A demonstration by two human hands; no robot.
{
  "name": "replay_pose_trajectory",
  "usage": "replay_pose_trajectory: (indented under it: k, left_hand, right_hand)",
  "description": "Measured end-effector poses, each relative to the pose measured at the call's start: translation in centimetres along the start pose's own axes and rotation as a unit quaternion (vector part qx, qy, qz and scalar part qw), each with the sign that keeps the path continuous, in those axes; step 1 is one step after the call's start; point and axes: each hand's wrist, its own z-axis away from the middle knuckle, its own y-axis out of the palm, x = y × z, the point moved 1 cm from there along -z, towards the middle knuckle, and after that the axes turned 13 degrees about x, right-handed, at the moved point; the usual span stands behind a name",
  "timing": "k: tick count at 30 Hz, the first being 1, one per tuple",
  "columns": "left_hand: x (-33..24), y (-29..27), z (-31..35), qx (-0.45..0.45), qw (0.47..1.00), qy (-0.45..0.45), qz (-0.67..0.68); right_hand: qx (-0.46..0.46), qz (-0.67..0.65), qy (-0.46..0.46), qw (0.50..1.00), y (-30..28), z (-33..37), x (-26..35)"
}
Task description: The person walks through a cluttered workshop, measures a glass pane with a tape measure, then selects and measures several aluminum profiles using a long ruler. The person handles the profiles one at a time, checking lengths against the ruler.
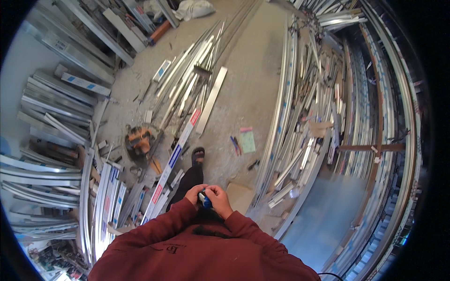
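Note:
In front of my chest, both hands meet around a small black, white and blue object (205,200); its kind is hard to make out, as the fingers cover much of it. My left hand (192,195) is closed on its left side. On the other side, the fingers of my right hand (219,201) curl over its top and right edge. Dark red sleeves cover both forearms. Below the hands, my sandalled foot (198,156) stands on the floor beside a long wrapped profile (176,154).
An orange and black power saw (140,140) sits left of my foot. A green sheet (247,141) and a red-and-blue item (236,146) lie on the floor ahead. Metal profiles (281,103) run along the right; more stacks (61,93) line the left. A pile of strips (192,65) lies ahead.

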Motion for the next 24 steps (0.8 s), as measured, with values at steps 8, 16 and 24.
replay_pose_trajectory:
  k: [8, 16, 24]
  left_hand:
    - [-14.6, 11.5, -12.3, 0.067, 0.994, -0.003, -0.089]
    - [-29.0, 22.0, -27.2, 0.156, 0.917, -0.04, -0.364]
    - [-43.1, 37.1, -44.2, 0.163, 0.928, 0.023, -0.334]
  right_hand:
    - [-0.002, -0.014, -0.017, 1.0, -5.0, -11.1, 17.9]
    - [-0.048, 0.131, -0.087, 0.986, -17.7, -23.3, 28.7]
    - [0.032, 0.3, -0.041, 0.953, -31.9, -36.4, 49.4]
